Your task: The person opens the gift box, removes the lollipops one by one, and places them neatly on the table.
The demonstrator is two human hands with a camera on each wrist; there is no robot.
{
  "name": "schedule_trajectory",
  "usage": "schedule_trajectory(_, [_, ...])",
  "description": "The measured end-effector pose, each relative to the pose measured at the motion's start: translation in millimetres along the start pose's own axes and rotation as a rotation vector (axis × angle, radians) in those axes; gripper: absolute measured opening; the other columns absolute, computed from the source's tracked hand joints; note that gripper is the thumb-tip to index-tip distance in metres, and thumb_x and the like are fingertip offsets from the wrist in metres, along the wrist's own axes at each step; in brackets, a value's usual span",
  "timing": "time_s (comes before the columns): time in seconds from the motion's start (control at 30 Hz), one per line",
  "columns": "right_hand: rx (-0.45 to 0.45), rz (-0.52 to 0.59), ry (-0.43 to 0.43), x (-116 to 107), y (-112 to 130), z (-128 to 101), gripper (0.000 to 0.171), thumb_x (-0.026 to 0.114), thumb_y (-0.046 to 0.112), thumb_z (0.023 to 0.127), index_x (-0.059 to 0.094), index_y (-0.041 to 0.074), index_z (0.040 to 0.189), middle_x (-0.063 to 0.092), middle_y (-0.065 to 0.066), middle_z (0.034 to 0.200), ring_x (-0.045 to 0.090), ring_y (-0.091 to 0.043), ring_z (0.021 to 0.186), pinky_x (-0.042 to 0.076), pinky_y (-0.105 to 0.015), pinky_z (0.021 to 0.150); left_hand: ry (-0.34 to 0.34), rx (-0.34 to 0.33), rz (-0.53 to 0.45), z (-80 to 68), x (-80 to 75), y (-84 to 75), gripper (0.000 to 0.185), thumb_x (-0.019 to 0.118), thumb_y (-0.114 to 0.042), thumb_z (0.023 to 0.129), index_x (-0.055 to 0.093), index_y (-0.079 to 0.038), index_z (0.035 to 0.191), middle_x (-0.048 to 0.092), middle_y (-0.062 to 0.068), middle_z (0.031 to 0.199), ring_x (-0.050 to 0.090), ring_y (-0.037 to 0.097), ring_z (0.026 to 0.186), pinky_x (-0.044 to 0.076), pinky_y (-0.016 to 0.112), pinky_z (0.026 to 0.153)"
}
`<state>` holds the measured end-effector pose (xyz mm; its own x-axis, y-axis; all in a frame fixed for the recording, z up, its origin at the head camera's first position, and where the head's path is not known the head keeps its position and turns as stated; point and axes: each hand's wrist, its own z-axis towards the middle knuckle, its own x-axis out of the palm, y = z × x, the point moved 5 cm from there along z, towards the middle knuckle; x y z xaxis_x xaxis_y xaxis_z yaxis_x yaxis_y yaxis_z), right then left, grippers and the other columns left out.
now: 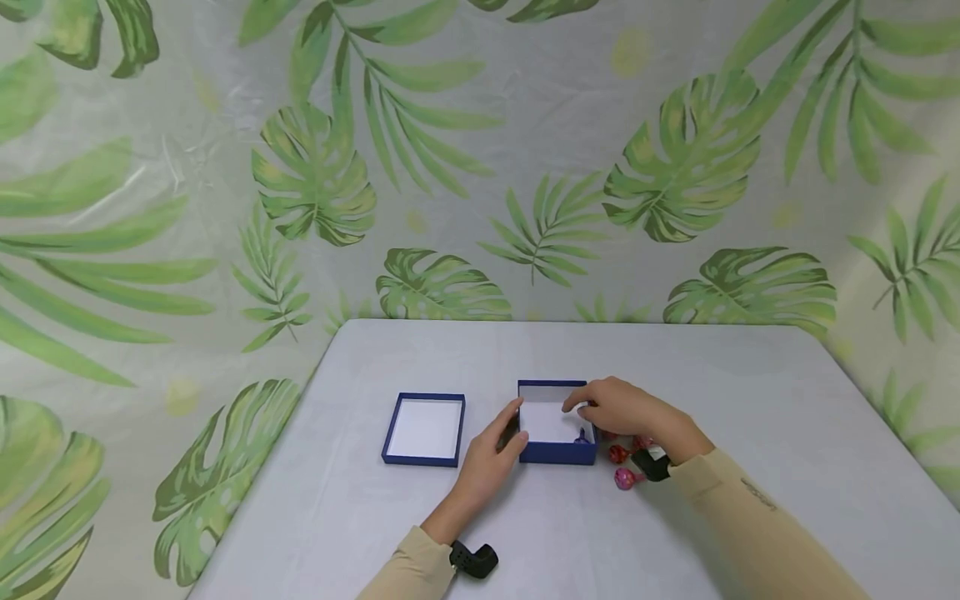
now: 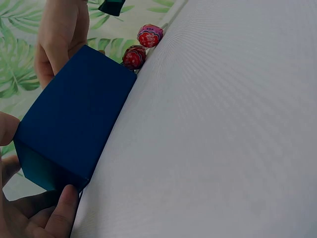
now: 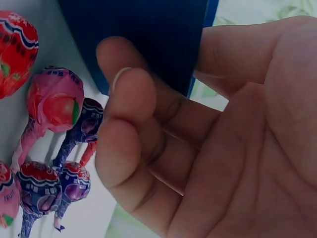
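Observation:
My left hand [image 1: 483, 468] grips the left side of an open blue box [image 1: 558, 452] with a white inside. In the left wrist view its thumb [image 2: 7, 129] touches the upper corner, while the fingers [image 2: 62, 215] bend against the end wall. One purple-wrapped lollipop [image 1: 582, 437] lies in the box's front right corner. Over the right wall reaches my right hand [image 1: 626, 406], fingers loosely curled, with nothing seen in it. Just outside that wall lie several wrapped lollipops, among them a pink one [image 3: 57, 99], a red one [image 3: 15, 52] and a purple one [image 3: 39, 186].
A shallow blue lid [image 1: 423, 460], white inside, lies left of the box on the white tabletop [image 1: 315, 533]. Behind the table hangs a leaf-patterned sheet [image 1: 555, 150]. Both wrists wear small black devices.

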<state>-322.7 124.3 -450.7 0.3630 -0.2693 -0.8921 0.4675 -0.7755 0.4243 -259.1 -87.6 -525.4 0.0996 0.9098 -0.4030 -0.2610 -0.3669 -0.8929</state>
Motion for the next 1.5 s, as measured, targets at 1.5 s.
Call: schedule_trajectory(1.5, [0.063,-0.178,0.002,0,11,3,0.022,0.054,0.022,0.098,0.06,0.017,0.077,0.054,0.001,0.066,0.051,-0.017,0.061,0.041,-0.033,0.053,-0.02,0.028,0.015,-1.4,0.2,-5.8,0.055,0.053,-0.039,0.104,0.039,-0.029,0.156,0.041,-0.002,0.156,0.039,0.017,0.142,0.036,0.038,0.115])
